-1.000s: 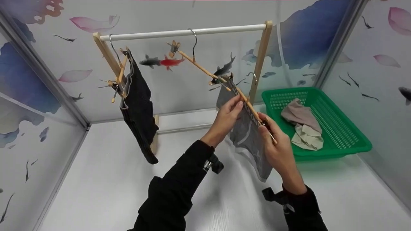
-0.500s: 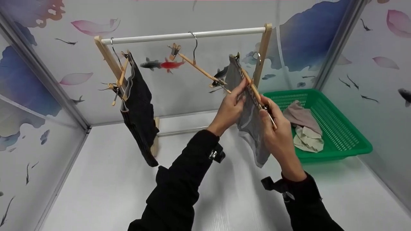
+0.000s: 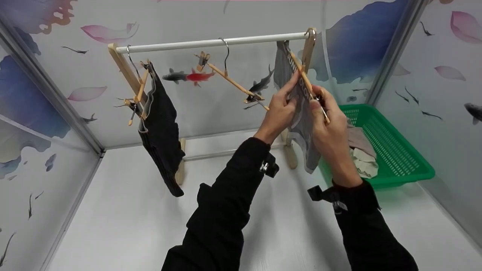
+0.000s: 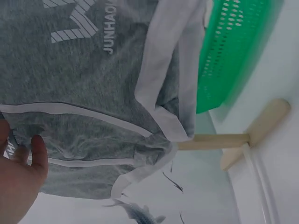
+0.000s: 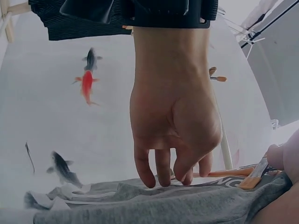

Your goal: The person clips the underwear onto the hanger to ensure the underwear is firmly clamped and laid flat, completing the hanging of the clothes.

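Note:
Grey boxer briefs (image 3: pixel 282 66) with light trim and a lettered waistband hang clipped along a wooden clip hanger (image 3: pixel 306 82). My right hand (image 3: pixel 333 130) grips the hanger's near end by its clip, thumb on the near side. The left hand (image 3: pixel 279 112) touches the waistband near the hanger's middle; its index finger reaches up to the bar and its thumb stands apart. Grey cloth (image 4: pixel 93 74) fills much of the left wrist view. In the right wrist view, the left fingertips rest at the cloth. The metal hook (image 3: pixel 312 33) overlaps the right end of the white rod (image 3: pixel 177 45).
Dark ribbed trousers (image 3: pixel 162 128) hang at the rack's left. A bare clip hanger (image 3: pixel 233 81) hangs mid-rod. Behind the right hand stands a green basket (image 3: pixel 410 146) with crumpled beige and pale cloths (image 3: pixel 364 162). The rack's right post (image 3: pixel 307 56) is close beside the hook.
Both hands have raised the hanger and boxer briefs up and slightly right. The hook has come from below the rod up to its right end. The other hung items have stayed put.

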A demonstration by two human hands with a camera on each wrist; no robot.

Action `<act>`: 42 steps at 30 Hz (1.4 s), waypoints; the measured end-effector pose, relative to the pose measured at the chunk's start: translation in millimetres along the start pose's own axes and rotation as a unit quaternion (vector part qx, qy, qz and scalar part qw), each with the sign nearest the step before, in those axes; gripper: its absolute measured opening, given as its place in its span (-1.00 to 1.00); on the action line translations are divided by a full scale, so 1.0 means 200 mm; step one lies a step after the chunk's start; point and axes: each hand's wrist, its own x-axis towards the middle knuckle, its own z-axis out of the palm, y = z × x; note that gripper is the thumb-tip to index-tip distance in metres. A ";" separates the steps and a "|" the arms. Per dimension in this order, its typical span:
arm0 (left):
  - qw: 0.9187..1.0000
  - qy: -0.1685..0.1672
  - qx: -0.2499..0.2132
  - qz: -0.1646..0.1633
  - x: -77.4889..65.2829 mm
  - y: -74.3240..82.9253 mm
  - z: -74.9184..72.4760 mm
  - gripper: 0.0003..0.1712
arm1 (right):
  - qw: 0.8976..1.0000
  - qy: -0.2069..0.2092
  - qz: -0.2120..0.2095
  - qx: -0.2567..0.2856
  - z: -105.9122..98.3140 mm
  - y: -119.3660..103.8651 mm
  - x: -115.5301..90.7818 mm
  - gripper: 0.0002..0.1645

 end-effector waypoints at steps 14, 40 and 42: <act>0.999 0.005 -0.033 -0.042 0.05 0.11 0.03 -0.25 | 0.999 -0.012 0.021 -0.027 0.00 0.01 0.12 -0.49; 0.998 -0.014 -0.053 -0.024 0.03 -0.05 0.02 -0.32 | 0.997 -0.046 0.032 -0.046 -0.03 0.08 0.08 -0.34; 0.998 -0.018 -0.048 -0.027 0.02 -0.05 0.02 -0.33 | 0.998 -0.047 0.014 -0.037 -0.04 0.10 0.07 -0.25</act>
